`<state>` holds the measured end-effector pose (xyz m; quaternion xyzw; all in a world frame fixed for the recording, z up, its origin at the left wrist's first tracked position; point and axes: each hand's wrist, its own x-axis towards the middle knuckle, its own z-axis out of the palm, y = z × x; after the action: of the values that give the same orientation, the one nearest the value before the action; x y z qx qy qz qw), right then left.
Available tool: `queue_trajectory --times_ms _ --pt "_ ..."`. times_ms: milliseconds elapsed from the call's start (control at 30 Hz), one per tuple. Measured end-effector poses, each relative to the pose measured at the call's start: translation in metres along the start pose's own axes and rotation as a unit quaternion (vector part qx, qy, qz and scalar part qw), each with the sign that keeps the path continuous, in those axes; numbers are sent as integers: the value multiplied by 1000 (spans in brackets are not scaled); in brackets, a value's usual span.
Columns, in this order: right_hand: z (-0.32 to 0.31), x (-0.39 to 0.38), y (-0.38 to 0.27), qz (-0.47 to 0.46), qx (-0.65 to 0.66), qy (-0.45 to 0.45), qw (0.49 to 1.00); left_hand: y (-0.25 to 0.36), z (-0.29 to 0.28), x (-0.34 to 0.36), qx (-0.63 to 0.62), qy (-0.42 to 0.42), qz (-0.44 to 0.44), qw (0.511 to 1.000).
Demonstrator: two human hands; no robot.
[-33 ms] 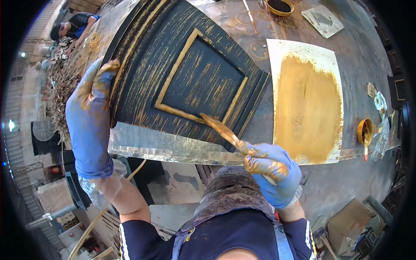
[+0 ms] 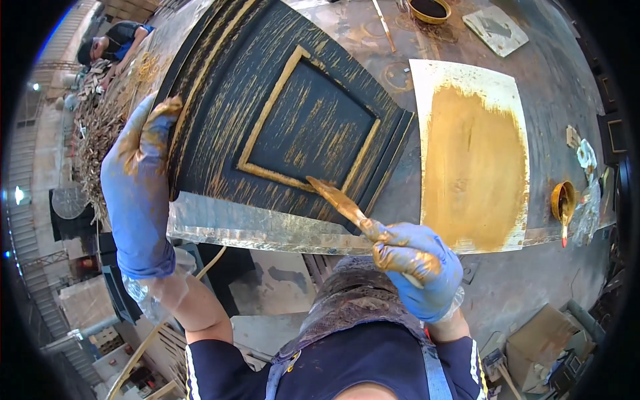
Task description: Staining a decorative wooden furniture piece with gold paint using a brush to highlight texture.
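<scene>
Panel [image 2: 313,127]: was black, gold-streaked, beside the worktop's [image 2: 560,100] near edge
Left hand [image 2: 139,183]: fingers gripped its edge
Right hand [image 2: 421,268]: fingers gripped a brush [image 2: 339,201]

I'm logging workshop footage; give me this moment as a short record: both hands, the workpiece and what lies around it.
Left hand: gloved, at left edge of dark panel
Right hand: gloved, gripping brush, tip at the panel's gold border
Panel finish: black, gold streaks
Right of panel: white sheet, largely coated gold-brown
Far right: yellowish bowl, red-ended handle across its rim
Top: round bowl, dark contents
</scene>
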<state>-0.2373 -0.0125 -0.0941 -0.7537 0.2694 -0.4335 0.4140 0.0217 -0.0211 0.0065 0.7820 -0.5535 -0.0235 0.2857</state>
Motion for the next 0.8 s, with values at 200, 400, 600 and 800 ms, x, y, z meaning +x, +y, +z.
queue_trajectory --times_ms 200,400,600,800 --pt "-2 -2 0 14 -34 -73 997 9 4 -8 -17 4 -27 999" --pt "-9 -2 -2 21 7 -32 999 15 5 -10 -30 7 -26 999" --pt "-8 0 -3 7 -32 -52 998 18 7 -13 -44 16 -28 999" --pt "-4 4 -3 34 15 8 999 17 7 -14 -41 3 -16 999"
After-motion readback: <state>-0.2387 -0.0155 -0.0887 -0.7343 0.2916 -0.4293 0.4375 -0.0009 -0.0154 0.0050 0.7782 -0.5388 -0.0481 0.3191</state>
